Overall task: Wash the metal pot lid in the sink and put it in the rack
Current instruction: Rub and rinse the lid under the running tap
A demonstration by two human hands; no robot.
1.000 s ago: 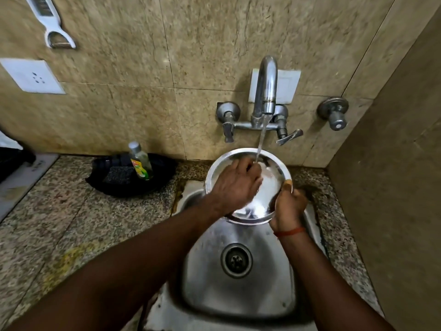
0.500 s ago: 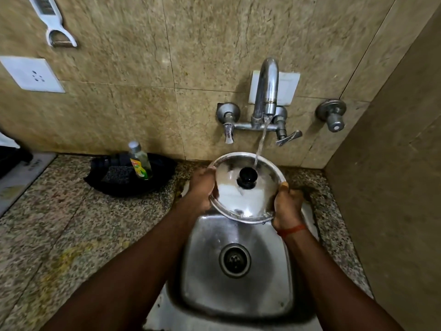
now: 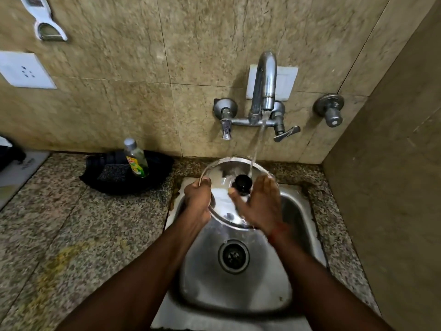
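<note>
The round metal pot lid with a black knob is held tilted over the steel sink, its top side facing me. Water from the tap falls on the lid beside the knob. My left hand grips the lid's left rim, fingers curled round the edge. My right hand lies on the lid's right side with fingers straight, thumb near the knob. No rack is in view.
A black tray on the granite counter left of the sink holds a scrub pad and a dish soap bottle. A wall stands close on the right. A socket and a peeler are on the tiled wall.
The lid was turned from underside up to knob side up. My left hand moved from rubbing the inside to gripping the left rim; my right hand left the right rim and now lies flat on the lid.
</note>
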